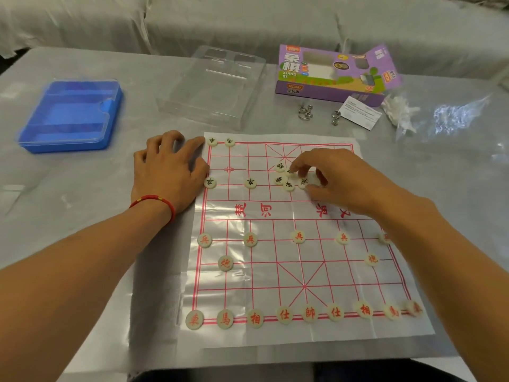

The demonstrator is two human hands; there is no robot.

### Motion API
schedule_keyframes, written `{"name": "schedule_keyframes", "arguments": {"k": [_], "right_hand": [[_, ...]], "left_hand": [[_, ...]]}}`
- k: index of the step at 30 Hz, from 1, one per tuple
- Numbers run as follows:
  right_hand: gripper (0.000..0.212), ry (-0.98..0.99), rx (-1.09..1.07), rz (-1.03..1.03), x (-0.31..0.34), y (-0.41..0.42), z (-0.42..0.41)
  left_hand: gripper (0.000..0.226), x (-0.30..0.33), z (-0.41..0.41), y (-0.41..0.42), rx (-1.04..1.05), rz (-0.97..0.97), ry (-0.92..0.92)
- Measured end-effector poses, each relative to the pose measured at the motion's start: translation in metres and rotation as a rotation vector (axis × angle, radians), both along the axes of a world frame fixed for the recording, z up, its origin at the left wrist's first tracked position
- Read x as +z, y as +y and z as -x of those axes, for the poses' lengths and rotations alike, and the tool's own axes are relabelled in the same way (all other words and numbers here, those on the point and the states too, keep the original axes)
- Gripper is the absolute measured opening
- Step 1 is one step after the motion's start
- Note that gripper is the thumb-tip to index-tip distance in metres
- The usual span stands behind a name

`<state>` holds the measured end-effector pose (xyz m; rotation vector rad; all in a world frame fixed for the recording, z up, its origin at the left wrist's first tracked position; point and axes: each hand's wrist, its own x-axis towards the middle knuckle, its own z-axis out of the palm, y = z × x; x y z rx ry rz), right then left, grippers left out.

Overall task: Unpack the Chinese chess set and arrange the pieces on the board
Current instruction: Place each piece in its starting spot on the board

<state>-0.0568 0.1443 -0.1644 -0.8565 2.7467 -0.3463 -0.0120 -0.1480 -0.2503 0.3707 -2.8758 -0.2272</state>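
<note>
A thin plastic board sheet (275, 271) with red grid lines lies on the table. Red-lettered pieces (310, 312) fill its near row, with two cannons and several soldiers (298, 236) above them. Black-lettered pieces stand at the far left corner (212, 141) and on the soldier row (250, 183). A loose cluster of black pieces (283, 180) lies near the far middle. My right hand (338, 180) reaches into that cluster, fingertips pinching a piece. My left hand (168, 169) rests flat on the board's far left edge, fingers spread.
A blue tray with a clear lid (71, 117) sits far left. A clear plastic cover (214, 86) lies behind the board. The purple game box (330, 73), a paper slip (360, 111), metal ring puzzles (305, 110) and crumpled plastic (399, 111) lie far right.
</note>
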Motion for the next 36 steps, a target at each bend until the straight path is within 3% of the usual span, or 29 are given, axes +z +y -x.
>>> {"name": "schedule_keyframes", "arguments": {"k": [8, 23, 28, 36], "right_hand": [[0.034, 0.149, -0.027, -0.03, -0.008, 0.006, -0.007], [0.025, 0.194, -0.02, -0.079, -0.015, 0.002, -0.019], [0.028, 0.038, 0.017, 0.027, -0.014, 0.0, -0.024], [0.031, 0.133, -0.016, 0.101, -0.029, -0.022, 0.006]], "left_hand": [[0.05, 0.002, -0.001, 0.002, -0.009, -0.015, 0.005], [0.05, 0.001, 0.0, 0.003, -0.005, -0.023, -0.003], [0.05, 0.001, 0.0, 0.002, -0.004, -0.018, -0.009], [0.051, 0.001, 0.0, 0.001, -0.002, -0.013, -0.009]]}}
